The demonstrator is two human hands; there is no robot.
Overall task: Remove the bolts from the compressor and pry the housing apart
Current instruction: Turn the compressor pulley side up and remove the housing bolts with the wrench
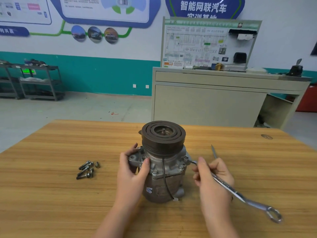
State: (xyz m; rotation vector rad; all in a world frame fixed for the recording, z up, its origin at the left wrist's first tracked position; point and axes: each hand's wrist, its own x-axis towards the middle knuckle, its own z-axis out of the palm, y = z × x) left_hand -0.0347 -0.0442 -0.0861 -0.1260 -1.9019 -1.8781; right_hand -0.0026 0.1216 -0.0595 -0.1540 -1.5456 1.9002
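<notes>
The compressor (163, 162) stands upright near the middle of the tabletop (51, 194), its long axis vertical and its dark pulley (163, 136) pointing up. The left hand (133, 170) holds it, with the grip clamped on the mounting ear on its left side. The right hand (212, 177) has its grip clamped on a wrench (240, 196); the far end of the wrench sits at a bolt (186, 158) on the right side of the housing, and the ring end points toward the near right corner. Loose bolts (87, 169) lie in a small group on the left part of the tabletop. A thin rod (214, 152) lies behind the right hand.
</notes>
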